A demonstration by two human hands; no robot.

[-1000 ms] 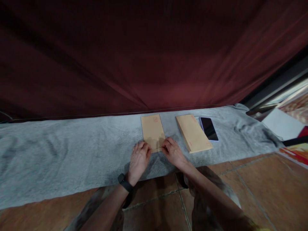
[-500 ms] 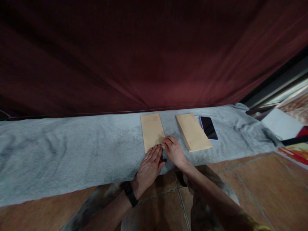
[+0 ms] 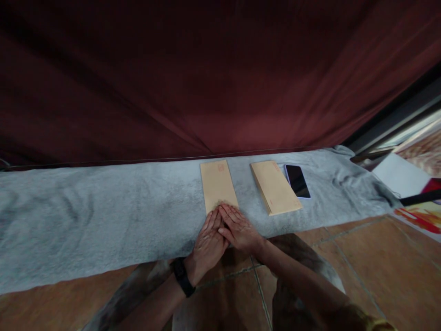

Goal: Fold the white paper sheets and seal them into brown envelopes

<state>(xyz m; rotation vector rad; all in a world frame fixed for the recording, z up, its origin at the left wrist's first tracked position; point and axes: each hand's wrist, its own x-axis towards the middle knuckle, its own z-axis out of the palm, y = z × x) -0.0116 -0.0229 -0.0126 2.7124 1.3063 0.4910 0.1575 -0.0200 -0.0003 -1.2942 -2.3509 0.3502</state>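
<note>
A tan paper envelope (image 3: pixel 218 184) with a small red print lies on the grey cloth in front of me. Both hands rest on its near end and cover that edge. My left hand (image 3: pixel 209 239) lies flat, fingers stretched forward, with a dark watch on the wrist. Beside it, partly over its fingers, my right hand (image 3: pixel 239 228) is also laid flat, fingers extended. To the right sits a stack of similar tan envelopes (image 3: pixel 276 187), touched by neither hand.
A phone (image 3: pixel 298 181) with a pale purple edge lies right of the stack. Grey cloth (image 3: pixel 103 211) covers the low surface. A dark red curtain (image 3: pixel 206 82) hangs behind. Tiled floor (image 3: pixel 372 257) is in front, and papers (image 3: pixel 399 179) lie at the far right.
My right hand has gone from bent fingers at the envelope's near right edge to lying flat beside the left. The left hand stays on the envelope's near end.
</note>
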